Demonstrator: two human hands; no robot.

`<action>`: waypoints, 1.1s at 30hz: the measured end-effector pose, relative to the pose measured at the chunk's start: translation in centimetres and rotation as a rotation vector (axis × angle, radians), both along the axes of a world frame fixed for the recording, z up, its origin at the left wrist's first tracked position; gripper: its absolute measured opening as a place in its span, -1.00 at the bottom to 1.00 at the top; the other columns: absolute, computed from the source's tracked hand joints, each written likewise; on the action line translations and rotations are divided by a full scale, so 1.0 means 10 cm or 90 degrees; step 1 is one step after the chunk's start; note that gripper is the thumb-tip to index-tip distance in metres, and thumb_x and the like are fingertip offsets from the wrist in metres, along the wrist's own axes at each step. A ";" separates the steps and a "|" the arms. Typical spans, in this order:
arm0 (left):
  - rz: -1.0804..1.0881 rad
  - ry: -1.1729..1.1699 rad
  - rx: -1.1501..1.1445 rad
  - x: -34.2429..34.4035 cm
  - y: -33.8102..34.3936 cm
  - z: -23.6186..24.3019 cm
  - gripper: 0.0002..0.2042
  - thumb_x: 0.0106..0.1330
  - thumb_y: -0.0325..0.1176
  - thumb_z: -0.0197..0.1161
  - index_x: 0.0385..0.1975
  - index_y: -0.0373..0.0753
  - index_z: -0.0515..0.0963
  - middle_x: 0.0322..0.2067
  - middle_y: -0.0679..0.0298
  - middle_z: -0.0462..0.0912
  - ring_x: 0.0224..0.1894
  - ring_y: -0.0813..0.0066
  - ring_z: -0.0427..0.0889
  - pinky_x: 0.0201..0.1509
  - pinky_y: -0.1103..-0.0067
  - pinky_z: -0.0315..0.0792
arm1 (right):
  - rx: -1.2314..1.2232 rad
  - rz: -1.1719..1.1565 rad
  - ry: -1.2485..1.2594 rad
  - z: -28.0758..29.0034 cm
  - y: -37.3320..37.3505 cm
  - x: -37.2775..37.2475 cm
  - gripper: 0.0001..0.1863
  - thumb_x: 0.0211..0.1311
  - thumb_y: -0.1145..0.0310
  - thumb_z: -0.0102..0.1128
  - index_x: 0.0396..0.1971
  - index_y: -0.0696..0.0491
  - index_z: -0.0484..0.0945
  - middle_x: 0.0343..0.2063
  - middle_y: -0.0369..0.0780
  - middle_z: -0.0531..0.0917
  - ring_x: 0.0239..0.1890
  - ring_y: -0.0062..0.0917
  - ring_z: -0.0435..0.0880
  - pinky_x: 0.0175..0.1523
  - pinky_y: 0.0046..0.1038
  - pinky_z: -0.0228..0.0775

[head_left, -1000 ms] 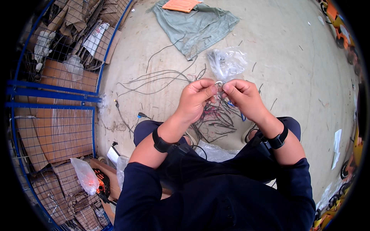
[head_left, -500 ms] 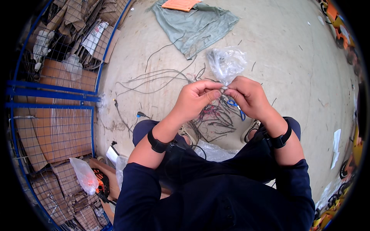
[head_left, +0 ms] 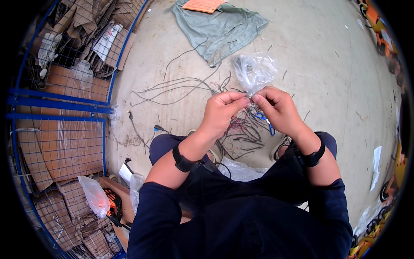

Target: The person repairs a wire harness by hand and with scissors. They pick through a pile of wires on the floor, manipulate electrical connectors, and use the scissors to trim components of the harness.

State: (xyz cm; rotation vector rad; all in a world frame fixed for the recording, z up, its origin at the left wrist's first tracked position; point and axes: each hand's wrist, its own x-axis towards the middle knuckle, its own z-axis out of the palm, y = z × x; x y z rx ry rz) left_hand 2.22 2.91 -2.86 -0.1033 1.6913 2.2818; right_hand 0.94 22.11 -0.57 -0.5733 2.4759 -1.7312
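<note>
A clear plastic bag [head_left: 255, 70] hangs or lies just beyond my fingertips, its gathered neck between my two hands; what is inside is hard to make out. My left hand [head_left: 221, 113] pinches the bag's neck between thumb and forefinger. From the other side my right hand [head_left: 278, 111] pinches the same neck, its fingers curled. The two hands nearly touch there. Below them, blue-handled scissors [head_left: 271, 128] lie partly hidden by my right hand, beside a heap of cut dark cable pieces [head_left: 243, 136] between my feet.
Long grey cables [head_left: 172, 84] stretch across the floor to the left. Ahead lies a green cloth sheet [head_left: 220, 32] with an orange packet [head_left: 202, 5]. A blue mesh cage [head_left: 60, 105] of cardboard stands at left. Clear plastic film [head_left: 241, 169] lies between my legs.
My left hand and forearm have shifted slightly right, and its fingers have re-gripped at the bag's neck. My right hand has turned a little, its thumb more visible. The bag stays about where it was.
</note>
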 end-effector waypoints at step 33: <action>-0.094 0.138 -0.079 0.04 -0.10 0.23 -0.80 0.35 -0.36 0.25 -0.14 -0.35 0.60 -0.37 0.31 0.66 -0.36 0.67 0.59 -0.33 0.71 0.46 | -0.287 0.141 -0.398 0.02 0.12 -0.08 -0.83 0.23 0.35 0.33 -0.45 0.15 0.67 -0.62 -0.36 0.55 -0.58 -0.76 0.40 -0.49 -0.64 0.24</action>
